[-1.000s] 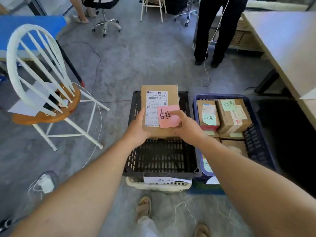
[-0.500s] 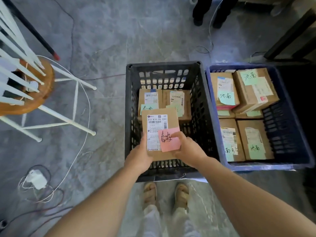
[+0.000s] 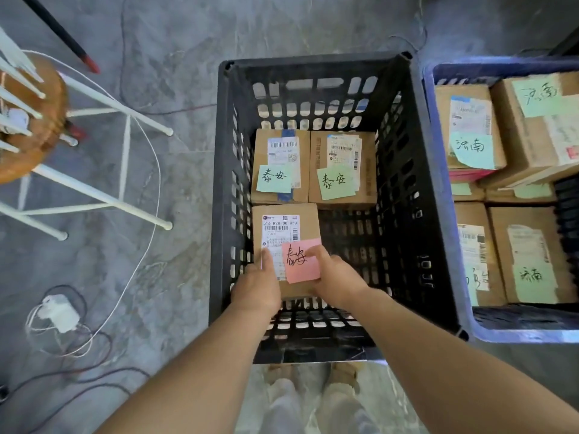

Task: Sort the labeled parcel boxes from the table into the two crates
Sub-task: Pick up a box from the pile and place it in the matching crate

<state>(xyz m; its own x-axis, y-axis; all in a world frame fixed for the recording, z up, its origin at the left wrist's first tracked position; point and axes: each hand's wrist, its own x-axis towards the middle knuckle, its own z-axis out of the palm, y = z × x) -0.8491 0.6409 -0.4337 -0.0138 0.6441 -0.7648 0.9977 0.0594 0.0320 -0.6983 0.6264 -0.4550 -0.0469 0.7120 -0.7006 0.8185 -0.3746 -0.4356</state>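
Note:
A cardboard parcel box (image 3: 286,227) with a white shipping label and a pink note sits low inside the black crate (image 3: 316,62), at its near left. My left hand (image 3: 258,285) grips its near left edge, thumb on the label. My right hand (image 3: 336,277) holds its near right side, thumb on the pink note. Two boxes with green notes (image 3: 280,166) (image 3: 343,169) lie at the crate's far end. The blue crate (image 3: 451,195) to the right holds several boxes with green notes (image 3: 470,142).
A white chair with a wooden seat (image 3: 37,120) stands at the left. A white cable and a charger (image 3: 59,313) lie on the grey floor beside it. My feet (image 3: 313,375) stand just behind the black crate.
Both hands have lowered the pink-note box from above the crate down into its near left corner. The camera has tilted down and closer to the crates.

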